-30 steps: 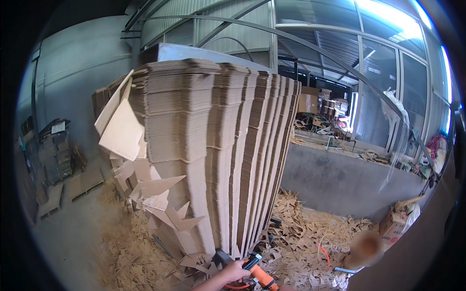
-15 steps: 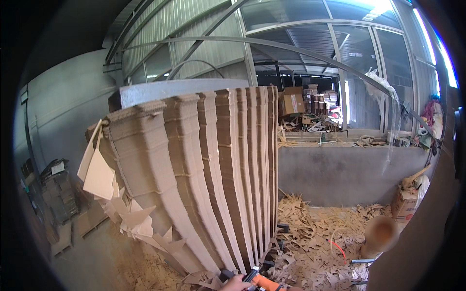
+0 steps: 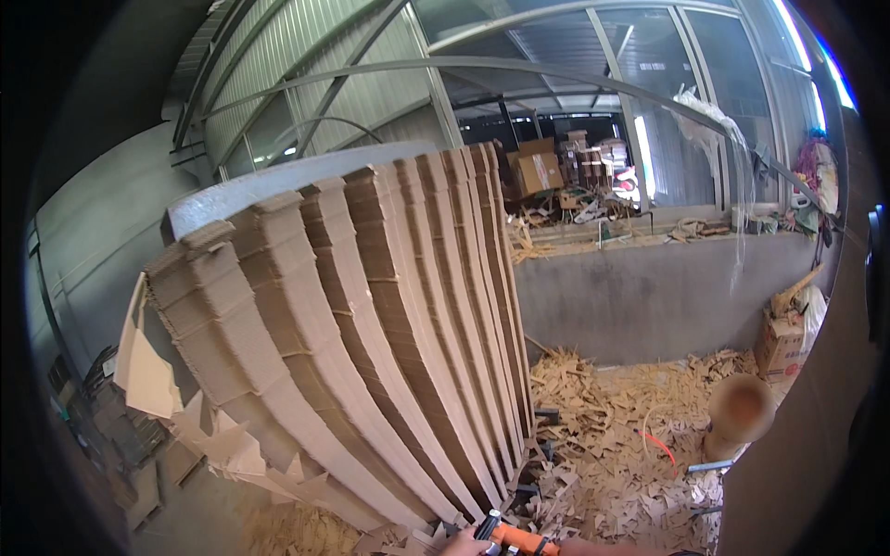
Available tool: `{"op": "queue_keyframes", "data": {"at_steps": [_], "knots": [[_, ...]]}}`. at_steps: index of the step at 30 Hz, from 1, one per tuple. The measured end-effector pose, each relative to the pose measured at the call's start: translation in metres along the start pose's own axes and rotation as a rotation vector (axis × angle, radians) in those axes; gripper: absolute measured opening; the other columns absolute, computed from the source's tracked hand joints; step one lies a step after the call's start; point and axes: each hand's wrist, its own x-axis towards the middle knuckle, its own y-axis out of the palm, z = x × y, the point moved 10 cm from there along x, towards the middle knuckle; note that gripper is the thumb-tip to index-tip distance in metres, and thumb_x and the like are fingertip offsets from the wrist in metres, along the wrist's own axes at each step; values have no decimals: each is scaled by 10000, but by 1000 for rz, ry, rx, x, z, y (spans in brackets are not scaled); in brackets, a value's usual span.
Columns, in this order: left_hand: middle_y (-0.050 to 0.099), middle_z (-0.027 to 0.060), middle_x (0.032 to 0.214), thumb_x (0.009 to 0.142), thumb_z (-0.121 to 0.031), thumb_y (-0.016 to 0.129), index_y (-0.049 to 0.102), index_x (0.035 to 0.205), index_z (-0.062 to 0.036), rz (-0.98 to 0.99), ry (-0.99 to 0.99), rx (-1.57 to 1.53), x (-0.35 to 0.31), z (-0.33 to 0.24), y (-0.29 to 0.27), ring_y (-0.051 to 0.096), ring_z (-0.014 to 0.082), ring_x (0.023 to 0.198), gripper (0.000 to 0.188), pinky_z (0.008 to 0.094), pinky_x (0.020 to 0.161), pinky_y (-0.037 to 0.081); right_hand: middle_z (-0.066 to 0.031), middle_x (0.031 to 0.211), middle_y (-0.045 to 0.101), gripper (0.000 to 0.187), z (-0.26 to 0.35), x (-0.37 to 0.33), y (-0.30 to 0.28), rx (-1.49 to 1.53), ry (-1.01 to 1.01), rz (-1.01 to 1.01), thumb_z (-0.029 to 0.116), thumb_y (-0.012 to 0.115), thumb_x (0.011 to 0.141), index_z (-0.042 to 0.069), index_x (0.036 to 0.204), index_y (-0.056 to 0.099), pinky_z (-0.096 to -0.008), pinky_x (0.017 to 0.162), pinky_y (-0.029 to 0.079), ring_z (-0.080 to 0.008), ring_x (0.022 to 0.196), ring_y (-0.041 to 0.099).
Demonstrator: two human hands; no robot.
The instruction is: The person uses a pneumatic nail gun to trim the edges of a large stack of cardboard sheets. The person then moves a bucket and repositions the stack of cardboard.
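Note:
At the lower edge, my left hand (image 3: 466, 544) closes around the black front part of an orange-and-black hand-held tool (image 3: 527, 540). My right hand (image 3: 579, 549) meets the tool's orange rear end; the picture's edge cuts off most of it, and its fingers barely show. The tool lies at the foot of a tall stack of brown corrugated cardboard (image 3: 362, 306), whose layers stand in stepped bundles. Torn cardboard waste (image 3: 227, 445) hangs along the stack's left side.
Cardboard scraps (image 3: 612, 473) cover the floor on the right. A brown cardboard tube (image 3: 740, 417) stands there near an orange hose (image 3: 660, 449). Beyond is a low grey wall (image 3: 640, 310) under windows. A printed carton (image 3: 781, 345) sits by the wall, and pallets (image 3: 181, 459) lie at left.
My view has tilted and shifted, so the stack appears farther left and more slanted. Both hands and the orange tool appear slightly farther right at the stack's foot.

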Motion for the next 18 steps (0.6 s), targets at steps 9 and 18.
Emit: {"op": "queue_keyframes", "data": {"at_steps": [9, 18], "knots": [[601, 78, 624, 731, -216, 652, 545, 986, -25, -31, -131, 263, 6, 18, 7, 576, 150, 463, 335, 299, 443, 474, -120, 969, 646, 330, -43, -41, 5, -18, 133, 4, 316, 595, 695, 88, 925, 660, -392, 761, 505, -282, 872, 628], [595, 63, 666, 704, -79, 609, 533, 1005, -19, -5, -259, 175, 8, 21, 14, 572, 136, 462, 316, 286, 434, 473, -154, 947, 645, 323, -44, -31, 19, 29, 191, 75, 275, 627, 683, 47, 911, 656, -389, 761, 502, -306, 880, 621]]}}
